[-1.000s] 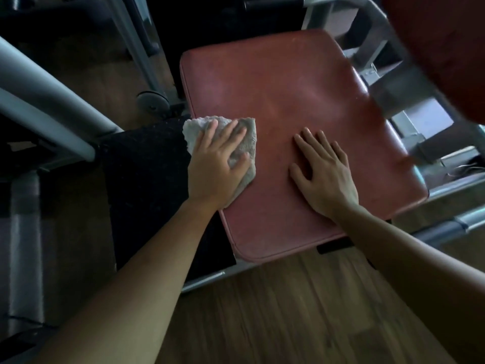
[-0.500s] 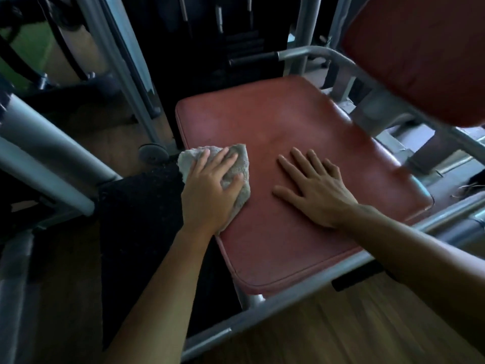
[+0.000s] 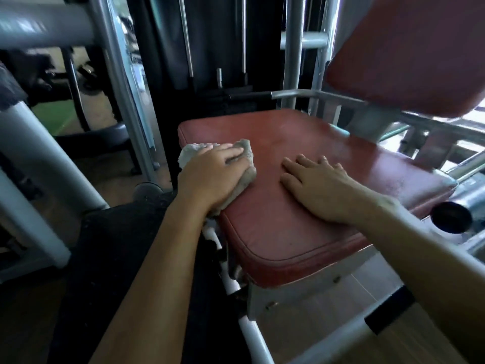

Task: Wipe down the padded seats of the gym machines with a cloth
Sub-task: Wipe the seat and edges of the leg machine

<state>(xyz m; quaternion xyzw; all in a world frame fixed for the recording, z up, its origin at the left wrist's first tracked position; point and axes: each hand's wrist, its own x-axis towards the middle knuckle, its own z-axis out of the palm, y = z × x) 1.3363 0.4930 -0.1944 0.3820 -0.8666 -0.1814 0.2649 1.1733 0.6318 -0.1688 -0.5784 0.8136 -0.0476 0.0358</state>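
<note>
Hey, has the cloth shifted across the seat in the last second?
No. The cloth still straddles the seat's left edge under the left hand; only the camera view has tilted.

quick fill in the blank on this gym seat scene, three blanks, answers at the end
1. The left hand presses a ____ onto the padded seat.
2. The right hand lies flat on the seat and holds ____.
3. In the picture, the backrest pad is at the upper ____.

Missing words: cloth; nothing; right
</note>
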